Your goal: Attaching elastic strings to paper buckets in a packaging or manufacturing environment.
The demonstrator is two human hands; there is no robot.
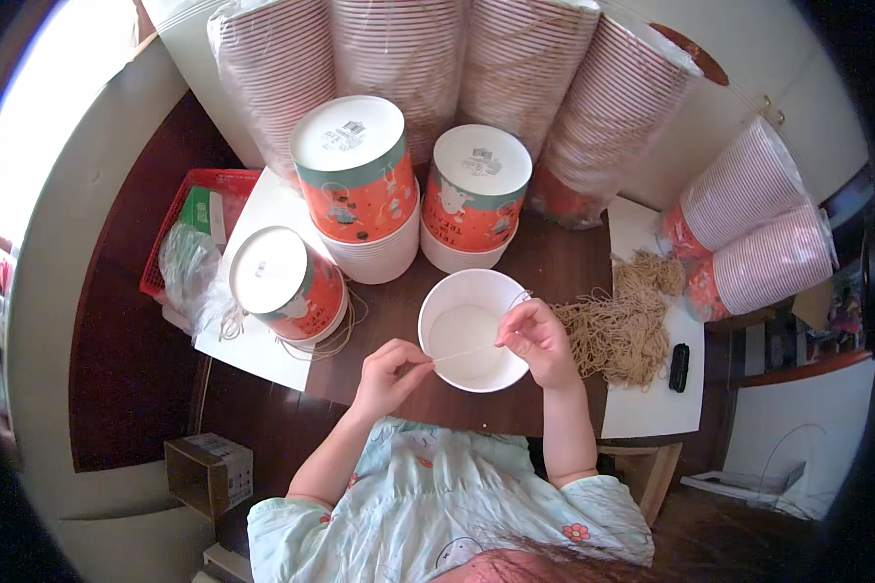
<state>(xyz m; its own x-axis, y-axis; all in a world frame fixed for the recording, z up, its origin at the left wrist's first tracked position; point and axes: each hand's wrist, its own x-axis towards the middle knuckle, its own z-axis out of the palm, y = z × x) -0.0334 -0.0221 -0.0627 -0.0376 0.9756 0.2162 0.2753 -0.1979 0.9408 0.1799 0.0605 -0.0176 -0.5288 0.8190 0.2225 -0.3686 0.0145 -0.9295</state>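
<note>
A white paper bucket (pixel 441 307) stands upright before me, its mouth facing up. Across that mouth runs a thin, pale string (pixel 464 353), stretched between my two hands. My left hand (pixel 391 377) pinches one part of it at the bucket's near left rim. Over the right side of the rim, my right hand (pixel 539 342) pinches another part, and a small tan loop sticks out above its fingers. Just right of this hand lies a tangled heap of tan strings (pixel 622 325).
Upside-down printed buckets stand in stacks: far left (pixel 355 199), far middle (pixel 474 199) and nearer left (pixel 292 287). Tall plastic-wrapped bucket stacks (pixel 399 68) line the back; others (pixel 749 204) lie right. A black object (pixel 680 368) rests beside the strings. A red basket (pixel 175 219) is left.
</note>
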